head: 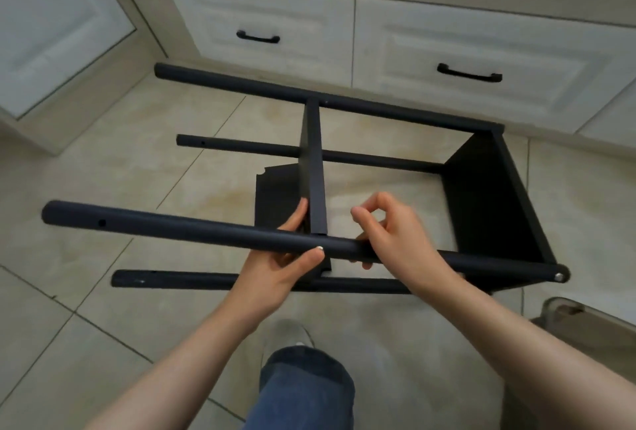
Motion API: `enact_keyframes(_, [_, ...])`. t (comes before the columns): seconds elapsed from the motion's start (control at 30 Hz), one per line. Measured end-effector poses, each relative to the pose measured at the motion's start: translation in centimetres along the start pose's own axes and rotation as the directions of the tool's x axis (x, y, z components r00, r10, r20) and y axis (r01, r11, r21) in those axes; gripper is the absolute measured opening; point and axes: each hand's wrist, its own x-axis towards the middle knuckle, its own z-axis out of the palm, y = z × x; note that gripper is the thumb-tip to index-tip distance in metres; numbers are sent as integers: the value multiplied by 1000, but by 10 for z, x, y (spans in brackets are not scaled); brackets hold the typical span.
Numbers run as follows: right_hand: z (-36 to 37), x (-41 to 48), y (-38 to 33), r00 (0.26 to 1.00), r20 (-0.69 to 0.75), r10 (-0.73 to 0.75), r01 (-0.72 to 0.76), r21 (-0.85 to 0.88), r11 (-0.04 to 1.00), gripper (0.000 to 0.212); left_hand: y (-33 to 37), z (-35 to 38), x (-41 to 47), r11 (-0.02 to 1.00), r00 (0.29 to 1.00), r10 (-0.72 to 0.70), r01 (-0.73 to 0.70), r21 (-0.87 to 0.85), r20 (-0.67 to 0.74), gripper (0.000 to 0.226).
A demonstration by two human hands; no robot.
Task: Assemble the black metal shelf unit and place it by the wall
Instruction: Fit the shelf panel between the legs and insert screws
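Note:
The black metal shelf unit [481,195] lies on its side on the tiled floor, its round posts pointing left. One shelf panel closes the right end. A middle shelf panel [315,168] stands edge-on between the posts. My left hand [285,257] grips the near upper post [172,228], thumb on its front beside a small silver screw [320,248], fingers behind against the middle panel. My right hand [389,230] rests on the same post just right of the panel, thumb and forefinger pinched together; what they pinch is hidden. A loose black panel [275,195] lies on the floor underneath.
White cabinet drawers with black handles [469,73] run along the far side, close behind the unit. A cabinet door [51,27] stands at the left. A clear container [585,319] sits at the right edge. My knee and shoe [303,385] are below the frame.

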Motion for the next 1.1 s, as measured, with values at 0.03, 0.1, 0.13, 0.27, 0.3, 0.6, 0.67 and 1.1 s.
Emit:
enact_keyframes(0.03, [3,1,3,1000,4,-1,1,-19,1000,13,-6,1,0,1000,1000,-3,3,-11,-11,82])
enact_keyframes(0.1, [8,3,7,1000,6,1,-1,-52,999,13,-17,4,1,999,999,-17,16,-39,-31,82])
enact_keyframes(0.13, [9,4,9,1000,-1,1,-2,-70,998,14,-21,5,1,998,999,-22,20,-59,-41,81])
enact_keyframes(0.27, [15,8,16,1000,-9,17,-18,-104,994,17,-35,10,4,993,997,-42,34,-114,-68,75])
enact_keyframes(0.3, [16,8,18,1000,-1,21,-21,-107,994,17,-39,11,4,991,996,-49,40,-124,-69,74])
enact_keyframes(0.6, [19,7,30,999,35,33,-27,-150,988,17,-58,20,-4,977,989,-124,108,-183,-82,69])
enact_keyframes(0.67, [19,6,31,999,42,32,-24,-167,986,16,-58,21,-5,975,986,-142,124,-183,-90,63])
enact_keyframes(1.1, [26,0,50,990,140,-26,73,-339,938,20,-44,27,-26,953,946,-209,254,167,-246,35])
